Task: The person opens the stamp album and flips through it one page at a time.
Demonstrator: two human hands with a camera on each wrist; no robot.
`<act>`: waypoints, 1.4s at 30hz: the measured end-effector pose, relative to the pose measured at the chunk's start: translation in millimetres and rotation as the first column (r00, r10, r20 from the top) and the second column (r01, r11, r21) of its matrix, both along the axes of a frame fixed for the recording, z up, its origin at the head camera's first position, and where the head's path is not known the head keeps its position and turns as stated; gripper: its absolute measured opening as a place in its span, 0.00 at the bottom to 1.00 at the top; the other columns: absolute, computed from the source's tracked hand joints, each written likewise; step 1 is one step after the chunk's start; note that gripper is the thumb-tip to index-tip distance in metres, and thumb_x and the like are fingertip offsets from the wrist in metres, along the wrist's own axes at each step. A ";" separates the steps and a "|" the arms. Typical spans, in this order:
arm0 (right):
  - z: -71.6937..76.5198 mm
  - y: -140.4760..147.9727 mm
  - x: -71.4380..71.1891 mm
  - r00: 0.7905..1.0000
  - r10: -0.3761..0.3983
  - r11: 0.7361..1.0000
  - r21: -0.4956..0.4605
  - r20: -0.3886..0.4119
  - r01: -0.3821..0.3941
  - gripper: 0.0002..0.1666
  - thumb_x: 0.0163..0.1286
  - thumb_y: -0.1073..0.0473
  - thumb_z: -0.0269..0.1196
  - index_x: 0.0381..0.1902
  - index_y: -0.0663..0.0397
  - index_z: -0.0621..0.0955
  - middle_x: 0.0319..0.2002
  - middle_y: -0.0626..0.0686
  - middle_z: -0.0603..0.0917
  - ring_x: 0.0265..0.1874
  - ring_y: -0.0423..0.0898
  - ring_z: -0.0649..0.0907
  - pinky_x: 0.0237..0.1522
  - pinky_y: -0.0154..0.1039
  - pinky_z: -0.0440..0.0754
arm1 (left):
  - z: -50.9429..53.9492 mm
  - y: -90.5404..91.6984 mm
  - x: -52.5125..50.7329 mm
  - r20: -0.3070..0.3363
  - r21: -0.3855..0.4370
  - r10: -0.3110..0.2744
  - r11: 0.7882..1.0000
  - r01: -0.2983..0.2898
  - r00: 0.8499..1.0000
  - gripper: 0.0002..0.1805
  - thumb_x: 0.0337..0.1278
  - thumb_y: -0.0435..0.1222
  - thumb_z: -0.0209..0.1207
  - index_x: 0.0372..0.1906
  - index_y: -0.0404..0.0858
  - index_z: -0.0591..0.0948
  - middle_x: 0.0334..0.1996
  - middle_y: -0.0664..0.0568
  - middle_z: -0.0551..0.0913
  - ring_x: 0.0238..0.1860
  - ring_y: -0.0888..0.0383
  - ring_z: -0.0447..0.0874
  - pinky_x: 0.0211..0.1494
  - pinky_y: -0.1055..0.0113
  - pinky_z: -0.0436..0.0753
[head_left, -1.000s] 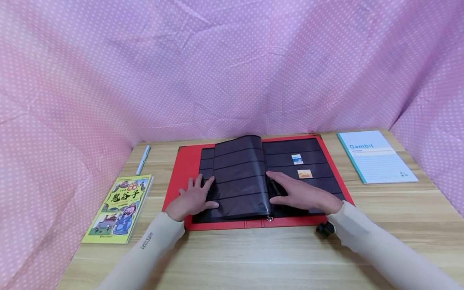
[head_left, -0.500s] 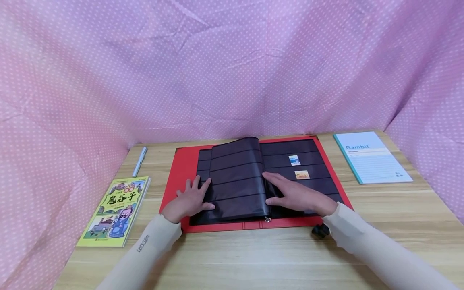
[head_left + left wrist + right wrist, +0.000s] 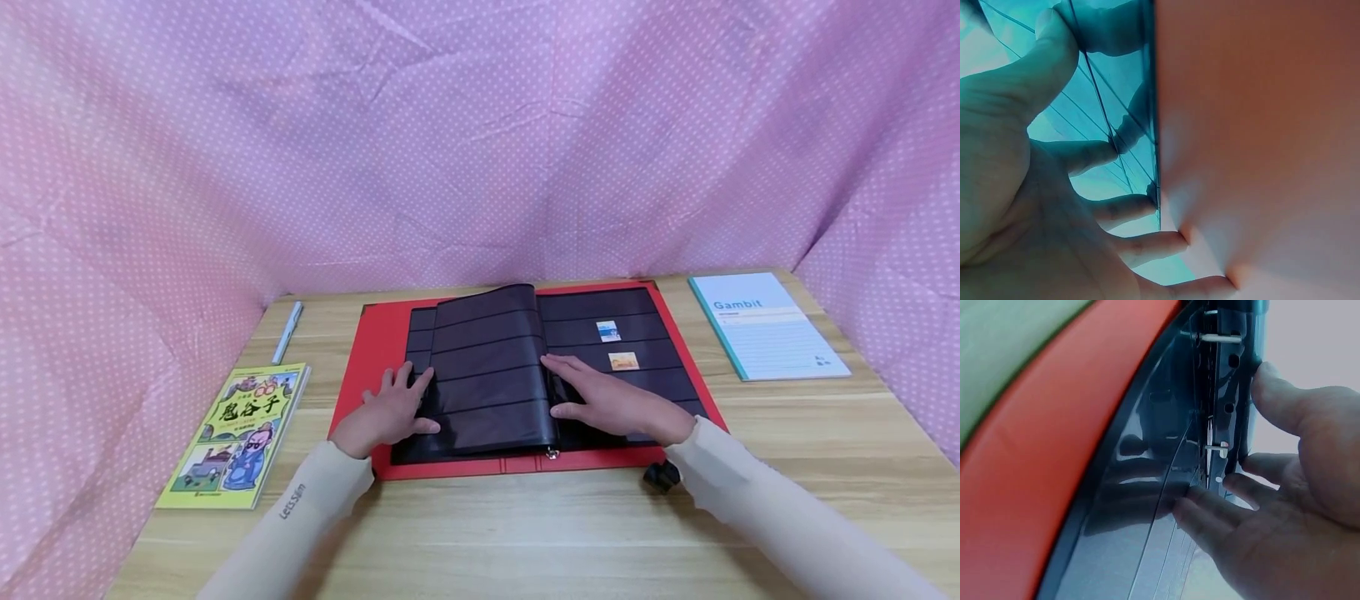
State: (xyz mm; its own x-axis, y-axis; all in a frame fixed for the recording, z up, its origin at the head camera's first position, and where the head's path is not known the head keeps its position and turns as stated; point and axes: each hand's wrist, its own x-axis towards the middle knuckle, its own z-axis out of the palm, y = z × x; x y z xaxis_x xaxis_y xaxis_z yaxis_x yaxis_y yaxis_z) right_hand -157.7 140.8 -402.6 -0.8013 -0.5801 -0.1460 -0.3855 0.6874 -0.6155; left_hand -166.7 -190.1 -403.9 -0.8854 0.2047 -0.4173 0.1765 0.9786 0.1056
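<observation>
A stamp album with a red cover (image 3: 384,333) lies open on the table. Its black pocket page (image 3: 487,354) bulges up near the spine. On the left side my left hand (image 3: 386,414) spreads its fingers over the page edge and red cover, thumb on the black sheet. My right hand (image 3: 615,402) lies at the spine, its fingertips touching the pages, with nothing gripped. Metal rings (image 3: 1219,339) show beside it in the right wrist view. On the right-hand page sit a blue-and-white stamp (image 3: 608,331) and an orange stamp (image 3: 622,361).
A yellow comic book (image 3: 232,442) lies at the left, with a pale pen (image 3: 287,333) beyond it. At the right is a light blue notebook (image 3: 768,325). A small black object (image 3: 662,477) appears by the right wrist. Pink dotted cloth (image 3: 480,150) hangs behind.
The whole scene has shifted slightly left in the head view. Both hands keep their places on the album, and the pages look unchanged.
</observation>
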 end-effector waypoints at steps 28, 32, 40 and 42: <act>3.2 -10.8 2.5 0.997 -0.062 0.996 0.059 -0.038 0.064 0.46 0.64 0.37 0.60 0.74 0.39 0.55 0.72 0.50 0.53 0.60 0.51 0.71 0.53 0.50 0.76 | 8.4 -12.0 -0.3 -0.016 0.032 -0.029 0.999 0.029 0.999 0.50 0.48 0.49 0.68 0.74 0.42 0.55 0.72 0.39 0.49 0.69 0.37 0.47 0.59 0.30 0.55; 4.2 -13.5 2.1 0.997 -0.059 0.995 0.073 -0.054 0.063 0.45 0.64 0.37 0.60 0.74 0.40 0.56 0.72 0.50 0.53 0.60 0.50 0.71 0.53 0.49 0.76 | 9.1 -13.2 1.3 -0.011 0.043 -0.037 0.998 0.037 0.999 0.50 0.49 0.49 0.67 0.74 0.41 0.55 0.72 0.39 0.49 0.69 0.37 0.47 0.60 0.31 0.56; 3.7 -16.4 0.4 0.997 -0.034 0.995 0.090 -0.072 0.040 0.44 0.64 0.39 0.61 0.73 0.41 0.58 0.73 0.51 0.53 0.65 0.52 0.66 0.57 0.51 0.72 | 8.2 -17.5 3.6 -0.022 0.075 -0.048 0.996 0.049 0.999 0.50 0.47 0.47 0.69 0.73 0.38 0.57 0.71 0.38 0.50 0.69 0.37 0.48 0.60 0.34 0.60; 4.0 -17.7 0.4 0.997 -0.023 0.994 0.100 -0.079 0.031 0.44 0.64 0.40 0.62 0.73 0.42 0.58 0.73 0.51 0.54 0.65 0.54 0.65 0.58 0.52 0.70 | 7.7 -20.3 4.4 -0.032 0.084 -0.045 0.995 0.047 0.998 0.50 0.45 0.46 0.71 0.72 0.37 0.59 0.70 0.38 0.52 0.68 0.39 0.51 0.61 0.39 0.64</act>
State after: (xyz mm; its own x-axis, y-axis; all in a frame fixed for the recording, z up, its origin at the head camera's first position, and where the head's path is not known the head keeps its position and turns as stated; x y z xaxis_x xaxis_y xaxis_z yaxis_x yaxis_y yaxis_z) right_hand -157.3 123.1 -398.6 -0.8277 -0.5435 -0.1396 -0.4098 0.7555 -0.5112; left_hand -162.3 -210.4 -396.2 -0.8862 0.2789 -0.3699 0.2256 0.9572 0.1812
